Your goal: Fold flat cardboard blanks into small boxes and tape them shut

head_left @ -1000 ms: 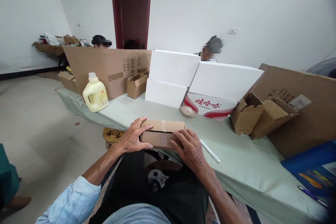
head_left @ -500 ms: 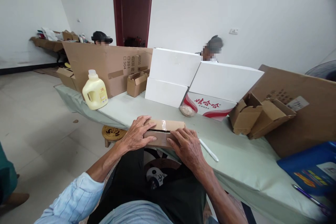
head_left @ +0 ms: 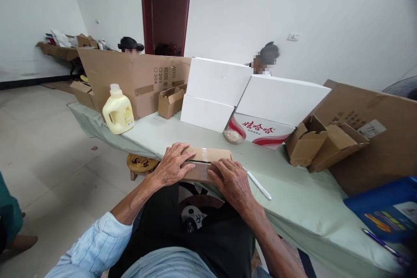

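Observation:
A small brown cardboard box [head_left: 213,156] lies at the near edge of the table [head_left: 293,191], with clear tape across its top flaps. My left hand [head_left: 171,166] presses on the box's left end, fingers curled over the top flap. My right hand [head_left: 230,178] lies on the near flap at the right, fingers flat and pushing it down. A narrow dark gap shows between the two flaps. A white stick-like tool [head_left: 258,185] rests on the table just right of my right hand.
A yellow jug [head_left: 117,110] stands at the table's left. White foam boxes [head_left: 247,93], a red-and-white carton [head_left: 260,130], open small cartons [head_left: 321,143] and large cardboard sheets [head_left: 130,78] line the back. A blue box [head_left: 384,208] and a pen [head_left: 384,245] lie right. Two people sit behind.
Both hands have pressed the box's flaps closer together; the gap between them has narrowed. My left fingers have slid further over the top.

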The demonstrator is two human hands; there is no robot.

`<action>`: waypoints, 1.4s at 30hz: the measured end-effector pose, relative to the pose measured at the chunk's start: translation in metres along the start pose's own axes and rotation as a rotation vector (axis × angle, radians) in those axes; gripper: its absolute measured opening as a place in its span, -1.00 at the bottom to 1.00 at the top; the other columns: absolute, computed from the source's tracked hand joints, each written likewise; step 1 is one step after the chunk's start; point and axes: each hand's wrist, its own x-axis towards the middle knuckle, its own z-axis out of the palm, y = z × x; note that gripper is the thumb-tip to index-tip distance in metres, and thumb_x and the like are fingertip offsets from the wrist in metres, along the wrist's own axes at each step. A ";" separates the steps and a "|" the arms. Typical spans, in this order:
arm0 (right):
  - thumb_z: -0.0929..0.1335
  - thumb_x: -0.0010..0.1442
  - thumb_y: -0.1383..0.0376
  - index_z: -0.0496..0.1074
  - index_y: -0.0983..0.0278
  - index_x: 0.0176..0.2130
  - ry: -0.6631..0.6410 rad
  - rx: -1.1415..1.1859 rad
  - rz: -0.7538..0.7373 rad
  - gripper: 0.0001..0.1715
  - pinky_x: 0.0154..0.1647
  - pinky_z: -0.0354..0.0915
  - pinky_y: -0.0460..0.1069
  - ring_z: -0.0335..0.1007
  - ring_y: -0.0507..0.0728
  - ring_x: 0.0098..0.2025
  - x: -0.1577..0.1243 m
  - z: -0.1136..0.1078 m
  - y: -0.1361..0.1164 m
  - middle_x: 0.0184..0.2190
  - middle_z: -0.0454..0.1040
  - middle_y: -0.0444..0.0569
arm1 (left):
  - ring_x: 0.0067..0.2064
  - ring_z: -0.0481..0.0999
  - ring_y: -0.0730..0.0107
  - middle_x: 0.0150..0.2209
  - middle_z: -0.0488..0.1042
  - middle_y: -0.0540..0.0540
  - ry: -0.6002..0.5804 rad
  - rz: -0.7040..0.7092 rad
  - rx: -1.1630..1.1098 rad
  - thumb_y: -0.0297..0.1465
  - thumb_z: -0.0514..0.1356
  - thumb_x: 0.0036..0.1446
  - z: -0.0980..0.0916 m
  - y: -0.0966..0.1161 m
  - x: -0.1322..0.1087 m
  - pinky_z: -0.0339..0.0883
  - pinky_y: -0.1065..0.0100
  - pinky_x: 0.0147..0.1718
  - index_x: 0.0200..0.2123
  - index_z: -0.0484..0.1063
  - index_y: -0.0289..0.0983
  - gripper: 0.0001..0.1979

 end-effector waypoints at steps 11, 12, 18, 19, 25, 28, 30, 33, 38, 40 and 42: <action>0.27 0.52 0.21 0.49 0.21 -0.07 -0.007 0.006 0.010 -0.77 -0.18 0.19 0.06 0.50 0.19 -0.20 0.004 -0.003 -0.001 -0.25 0.60 0.00 | 0.29 0.32 -0.05 0.26 0.40 -0.22 0.017 -0.006 -0.001 -0.27 0.22 0.38 -0.001 0.003 0.003 0.27 -0.13 0.24 0.21 0.50 -0.10 -0.63; 0.27 0.52 0.21 0.49 0.21 -0.07 -0.007 0.008 0.011 -0.78 -0.18 0.19 0.06 0.50 0.19 -0.19 0.004 -0.003 -0.001 -0.25 0.60 0.00 | 0.29 0.32 -0.05 0.26 0.40 -0.22 0.013 -0.005 0.005 -0.27 0.22 0.38 -0.001 0.004 0.002 0.27 -0.13 0.24 0.21 0.50 -0.11 -0.63; 0.27 0.51 0.21 0.50 0.21 -0.06 -0.005 0.035 0.025 -0.77 -0.19 0.23 0.05 0.50 0.18 -0.20 0.003 -0.007 -0.002 -0.24 0.59 0.01 | 0.28 0.33 -0.05 0.27 0.40 -0.22 -0.012 -0.007 -0.005 -0.24 0.23 0.37 -0.005 0.002 0.004 0.26 -0.12 0.24 0.24 0.47 -0.10 -0.59; 0.26 0.52 0.21 0.51 0.21 -0.06 -0.004 0.036 0.027 -0.76 -0.19 0.23 0.05 0.50 0.18 -0.20 0.002 -0.007 -0.002 -0.25 0.60 0.01 | 0.28 0.34 -0.04 0.26 0.41 -0.21 -0.015 -0.006 -0.013 -0.22 0.24 0.36 -0.005 0.001 0.005 0.26 -0.10 0.24 0.25 0.47 -0.09 -0.58; 0.26 0.52 0.19 0.50 0.20 0.02 0.057 0.004 0.072 -0.74 -0.10 0.27 0.10 0.55 0.23 -0.12 -0.006 -0.002 -0.001 -0.19 0.65 0.05 | 0.24 0.42 0.02 0.21 0.47 -0.18 -0.043 0.044 -0.033 -0.22 0.26 0.35 -0.008 -0.002 0.012 0.27 -0.03 0.24 0.23 0.47 -0.09 -0.58; 0.28 0.51 0.20 0.47 0.22 0.09 0.121 0.031 0.103 -0.72 -0.03 0.30 0.11 0.56 0.25 -0.07 -0.012 0.003 0.000 -0.13 0.67 0.07 | 0.25 0.43 0.03 0.22 0.47 -0.20 -0.039 0.052 -0.028 -0.24 0.27 0.35 -0.008 0.001 0.015 0.28 -0.02 0.22 0.21 0.48 -0.12 -0.60; 0.29 0.50 0.19 0.46 0.22 0.10 0.153 0.057 0.119 -0.71 -0.03 0.31 0.12 0.56 0.26 -0.08 -0.015 0.005 0.001 -0.13 0.67 0.07 | 0.27 0.43 0.01 0.24 0.46 -0.22 -0.032 0.063 -0.027 -0.26 0.28 0.33 -0.008 0.004 0.017 0.30 -0.02 0.20 0.17 0.51 -0.14 -0.63; 0.28 0.50 0.18 0.47 0.21 0.07 0.160 0.075 0.138 -0.72 -0.06 0.32 0.12 0.56 0.26 -0.10 -0.016 0.009 0.002 -0.17 0.66 0.07 | 0.25 0.45 0.02 0.22 0.50 -0.19 -0.028 0.111 -0.051 -0.35 0.31 0.28 -0.009 0.008 0.020 0.32 -0.01 0.18 0.04 0.58 -0.16 -0.74; 0.29 0.48 0.20 0.49 0.22 0.00 0.151 0.082 0.157 -0.77 -0.10 0.30 0.10 0.57 0.25 -0.12 -0.009 0.013 0.006 -0.15 0.67 0.07 | 0.18 0.48 0.08 0.11 0.58 -0.12 -0.041 0.164 -0.089 -0.47 0.25 0.29 -0.009 0.011 0.025 0.35 0.01 0.17 0.00 0.60 -0.12 -0.74; 0.29 0.48 0.21 0.50 0.22 -0.01 0.145 0.088 0.170 -0.78 -0.10 0.29 0.09 0.58 0.25 -0.11 -0.006 0.014 0.007 -0.14 0.67 0.07 | 0.17 0.48 0.09 0.10 0.58 -0.12 -0.040 0.179 -0.090 -0.48 0.23 0.30 -0.008 0.012 0.027 0.36 0.02 0.17 0.02 0.59 -0.13 -0.72; 0.30 0.46 0.22 0.50 0.22 -0.02 0.135 0.090 0.187 -0.79 -0.11 0.29 0.09 0.58 0.25 -0.11 -0.003 0.014 0.009 -0.14 0.67 0.06 | 0.16 0.49 0.09 0.10 0.58 -0.12 -0.041 0.194 -0.086 -0.48 0.23 0.31 -0.007 0.014 0.028 0.35 0.02 0.16 0.05 0.59 -0.13 -0.71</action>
